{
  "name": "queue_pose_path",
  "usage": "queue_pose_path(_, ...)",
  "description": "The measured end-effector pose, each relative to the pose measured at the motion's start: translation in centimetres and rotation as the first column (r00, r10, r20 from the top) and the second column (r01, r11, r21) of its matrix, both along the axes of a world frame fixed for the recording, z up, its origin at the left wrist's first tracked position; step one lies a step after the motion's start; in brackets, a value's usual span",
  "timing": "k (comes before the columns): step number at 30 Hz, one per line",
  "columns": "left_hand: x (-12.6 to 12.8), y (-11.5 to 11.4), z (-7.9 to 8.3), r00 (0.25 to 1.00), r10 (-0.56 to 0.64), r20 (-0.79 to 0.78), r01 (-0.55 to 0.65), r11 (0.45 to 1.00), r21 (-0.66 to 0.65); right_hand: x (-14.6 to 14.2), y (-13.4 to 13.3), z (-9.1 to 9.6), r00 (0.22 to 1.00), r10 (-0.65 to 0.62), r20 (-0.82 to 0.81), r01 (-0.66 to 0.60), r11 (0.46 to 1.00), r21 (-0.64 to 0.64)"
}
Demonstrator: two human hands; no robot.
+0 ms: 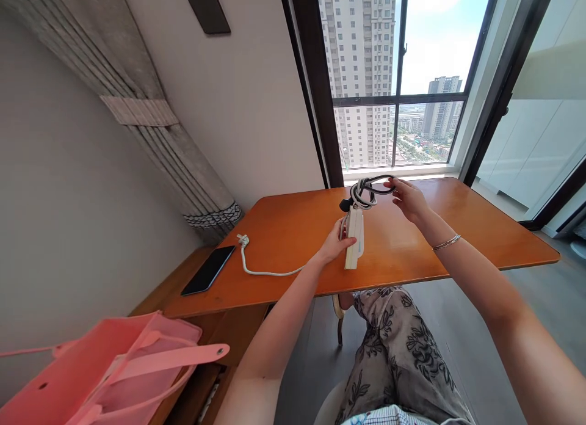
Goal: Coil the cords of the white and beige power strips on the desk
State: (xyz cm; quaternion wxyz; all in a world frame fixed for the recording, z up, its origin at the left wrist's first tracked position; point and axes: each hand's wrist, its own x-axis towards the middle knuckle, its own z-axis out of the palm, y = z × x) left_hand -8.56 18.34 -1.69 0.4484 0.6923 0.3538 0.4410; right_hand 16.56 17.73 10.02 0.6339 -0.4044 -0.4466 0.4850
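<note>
My left hand (337, 242) is closed round a cream power strip (352, 239), held upright over the front part of the table. A tangle of black and white cables (364, 192) sits at its top end, with a black plug (345, 205) beside it. My right hand (406, 199) pinches a loop of the black cable at the right of the tangle. A white cord (270, 273) runs left across the table from near my left wrist and ends in a white plug (243, 240).
An orange-brown wooden table (434, 229) spans the middle. A dark phone (209, 270) lies at its left end. A pink bag (137, 370) stands at the lower left. Behind are a grey curtain (183, 150) and a window (398, 99). My legs are below the table edge.
</note>
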Motion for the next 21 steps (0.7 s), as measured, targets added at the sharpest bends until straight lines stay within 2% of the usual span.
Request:
queue_pose_path(4,-2.4,1.2,0.5,0.982,0.165,-0.091,-0.164,0.986,0.022,-0.1,0.2,-3.4,0.985,0.083,0.152,-0.054,0.981,-0.184)
queue_pose_path(6,-3.7,1.7,1.0,0.95,0.266,-0.164,-0.264,0.964,0.036,-0.1,0.4,-5.5,0.966,0.121,0.23,-0.068,0.972,-0.225)
queue_pose_path(9,-5.8,2.3,1.7,0.864,0.409,-0.295,-0.409,0.91,0.063,0.2,0.7,-8.7,0.919,0.16,0.359,-0.07,0.965,-0.251)
queue_pose_path(13,-8.6,3.1,2.2,0.706,0.56,-0.434,-0.566,0.814,0.129,1.0,1.4,-12.4,0.889,0.152,0.432,-0.045,0.968,-0.248)
queue_pose_path(17,-11.2,3.9,1.9,0.575,0.613,-0.541,-0.66,0.739,0.136,1.8,2.4,-15.0,0.86,0.11,0.498,0.001,0.976,-0.218)
queue_pose_path(21,-13.7,4.9,1.4,0.457,0.621,-0.636,-0.728,0.672,0.133,2.5,3.2,-16.7,0.829,0.09,0.551,0.007,0.985,-0.172)
